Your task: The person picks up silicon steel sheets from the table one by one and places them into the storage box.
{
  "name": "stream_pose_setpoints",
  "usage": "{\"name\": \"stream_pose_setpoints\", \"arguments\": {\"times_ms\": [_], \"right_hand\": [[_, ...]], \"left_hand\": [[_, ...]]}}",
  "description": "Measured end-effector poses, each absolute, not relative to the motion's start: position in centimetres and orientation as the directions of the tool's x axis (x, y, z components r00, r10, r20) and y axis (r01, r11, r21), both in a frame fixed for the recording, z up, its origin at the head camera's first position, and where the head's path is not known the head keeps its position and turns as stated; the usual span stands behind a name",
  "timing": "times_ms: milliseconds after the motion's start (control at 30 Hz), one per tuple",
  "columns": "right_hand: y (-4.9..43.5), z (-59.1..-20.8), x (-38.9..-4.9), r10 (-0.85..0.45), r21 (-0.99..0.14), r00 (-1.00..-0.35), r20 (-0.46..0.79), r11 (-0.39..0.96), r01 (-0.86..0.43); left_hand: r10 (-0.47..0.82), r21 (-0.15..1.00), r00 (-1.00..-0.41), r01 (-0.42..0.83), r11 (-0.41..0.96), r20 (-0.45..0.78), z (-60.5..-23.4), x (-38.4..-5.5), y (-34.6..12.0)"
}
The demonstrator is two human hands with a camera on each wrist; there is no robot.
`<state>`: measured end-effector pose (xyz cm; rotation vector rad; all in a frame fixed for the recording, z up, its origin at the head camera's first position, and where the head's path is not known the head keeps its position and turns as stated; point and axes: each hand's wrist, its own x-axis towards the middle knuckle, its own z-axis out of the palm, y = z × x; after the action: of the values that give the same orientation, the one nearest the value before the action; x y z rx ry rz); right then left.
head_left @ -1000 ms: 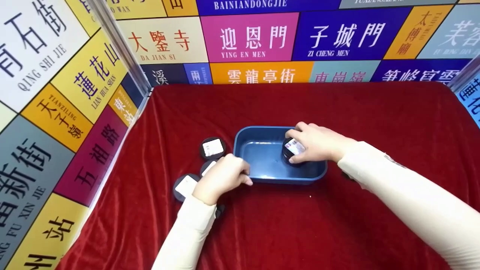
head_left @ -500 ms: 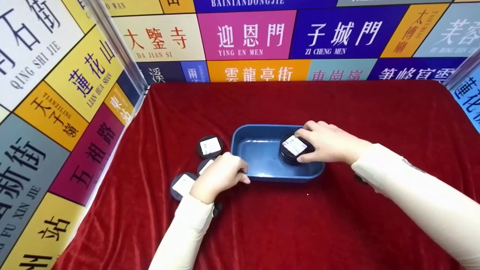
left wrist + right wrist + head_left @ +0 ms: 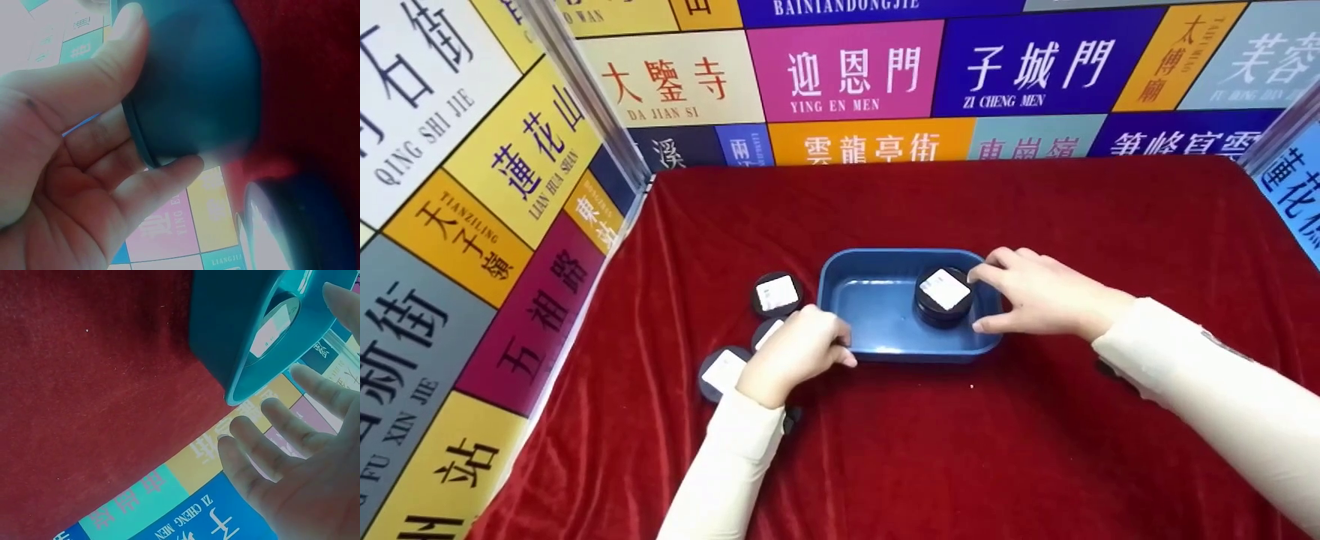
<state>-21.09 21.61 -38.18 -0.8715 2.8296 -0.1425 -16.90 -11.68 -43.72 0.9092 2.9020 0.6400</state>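
My left hand [image 3: 799, 351] grips the left end of a blue rectangular plastic box [image 3: 870, 309]; in the left wrist view the thumb and fingers curl over the box wall [image 3: 197, 84]. Inside the box, toward its right side, sits a round black tub [image 3: 944, 294] with a white label on top. My right hand [image 3: 1042, 294] hovers at the box's right rim, its fingers spread and holding nothing. The right wrist view has those fingers [image 3: 253, 444] apart from the labelled tub [image 3: 274, 331].
Left of the box, several round black tubs with white labels lie on the red velvet cloth [image 3: 885, 450]: one at the back [image 3: 777, 293], another at the front [image 3: 725, 372], and one partly hidden by my left hand. Walls with coloured sign panels [image 3: 847, 71] stand behind and at the left.
My right hand has let go of the black tub inside the box and drawn back to the right, its fingers opening. The left hand keeps its grip on the box.
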Motion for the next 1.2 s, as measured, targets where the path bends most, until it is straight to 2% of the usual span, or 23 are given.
{"name": "stream_pose_setpoints", "arguments": {"times_ms": [433,1200], "right_hand": [[23.0,-37.9,-20.1,-0.548,-0.186,-0.820,-0.166,0.834,-0.520],[25.1,-38.7,-18.9,-0.515,-0.242,-0.849,-0.123,0.845,-0.477]], "left_hand": [[0.556,0.394,-0.825,0.546,0.740,0.099,-43.9,-16.9,-11.7],[0.561,0.382,-0.821,0.555,0.739,0.108,-44.0,-17.0,-11.7]]}}
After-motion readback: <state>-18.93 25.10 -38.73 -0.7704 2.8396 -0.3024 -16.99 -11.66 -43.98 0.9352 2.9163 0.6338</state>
